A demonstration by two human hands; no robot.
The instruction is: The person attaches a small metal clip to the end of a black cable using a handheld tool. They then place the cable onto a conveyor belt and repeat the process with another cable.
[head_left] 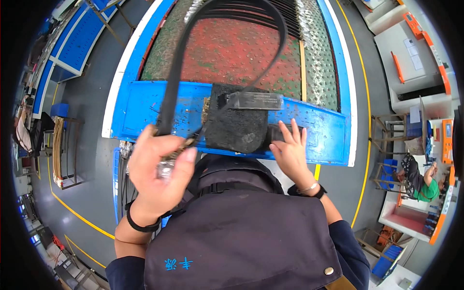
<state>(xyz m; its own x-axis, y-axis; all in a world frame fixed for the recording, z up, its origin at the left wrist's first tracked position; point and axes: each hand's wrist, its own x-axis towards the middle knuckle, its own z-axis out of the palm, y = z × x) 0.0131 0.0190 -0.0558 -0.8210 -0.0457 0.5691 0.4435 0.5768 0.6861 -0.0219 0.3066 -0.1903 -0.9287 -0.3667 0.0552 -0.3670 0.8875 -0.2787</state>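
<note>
My left hand is closed around the lower end of a long black strap. A shiny metallic piece shows at its fingers, too blurred to name. From there the strap rises in a wide loop and curves down toward a dark, worn block on the blue bench edge. A flat clear piece with printing lies across the block's top. My right hand has its fingers spread beside a dark rounded object at the block's right side, seemingly touching it.
Beyond the blue ledge lies a studded red and green surface, with several black straps at its far end. A person in green is at a bench on the right. A rack with cardboard stands left.
</note>
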